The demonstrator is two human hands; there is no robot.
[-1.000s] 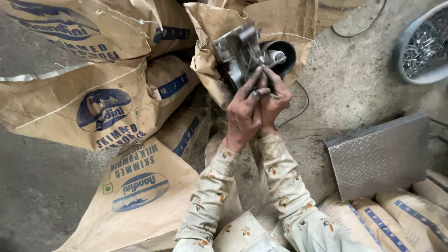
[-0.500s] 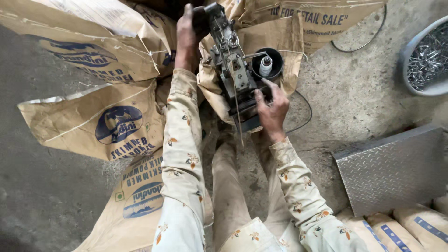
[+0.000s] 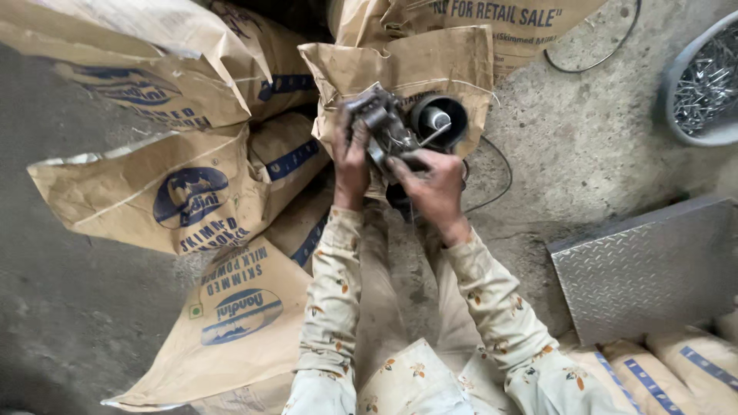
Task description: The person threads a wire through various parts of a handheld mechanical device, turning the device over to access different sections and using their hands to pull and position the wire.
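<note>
Left of the hands, brown paper sacks (image 3: 154,192) heaped on the floor. Left hand (image 3: 350,157) and right hand (image 3: 430,180) close together, both clamped on a grey metal machine (image 3: 384,131) against an upright sack (image 3: 400,69). Well right, a ribbed steel plate (image 3: 653,265) and a basin of nails (image 3: 703,84).

Both arms extended forward, left hand (image 3: 351,157) clasped, right hand (image 3: 432,184) curled

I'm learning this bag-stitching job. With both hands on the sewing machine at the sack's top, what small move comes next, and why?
Probably lower the machine onto the sack top edge: left hand and right hand both have a grip on it, and it sits just below that edge.
</note>
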